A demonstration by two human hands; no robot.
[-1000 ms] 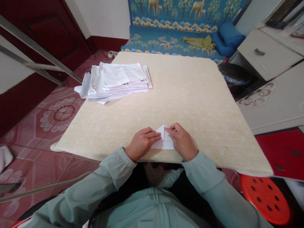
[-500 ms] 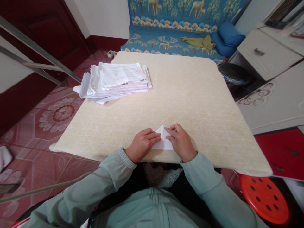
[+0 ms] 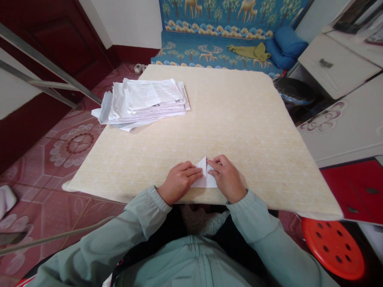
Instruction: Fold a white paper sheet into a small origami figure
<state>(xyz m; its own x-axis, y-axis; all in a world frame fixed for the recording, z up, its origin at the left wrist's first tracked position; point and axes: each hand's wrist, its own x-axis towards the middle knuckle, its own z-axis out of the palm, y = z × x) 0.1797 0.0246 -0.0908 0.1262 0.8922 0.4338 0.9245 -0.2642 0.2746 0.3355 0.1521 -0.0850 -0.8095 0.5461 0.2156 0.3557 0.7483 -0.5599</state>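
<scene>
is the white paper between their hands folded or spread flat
Folded: the white paper forms a pointed triangle with a crease, pressed between the left hand and right hand.

The left hand (image 3: 178, 182) and the right hand (image 3: 226, 178) sit on a small white folded paper (image 3: 205, 177) with a pointy top. The fingers of both hands touch it. It lies near the close edge of a big cream table top (image 3: 239, 131). A pile of papers (image 3: 143, 101) lies on the far left of the table. Past the table is a blue deer bench (image 3: 209, 52) with a blue cushion (image 3: 285, 46) and a green cloth (image 3: 250, 52). A red stool (image 3: 333, 248) stands near the close right corner.
</scene>
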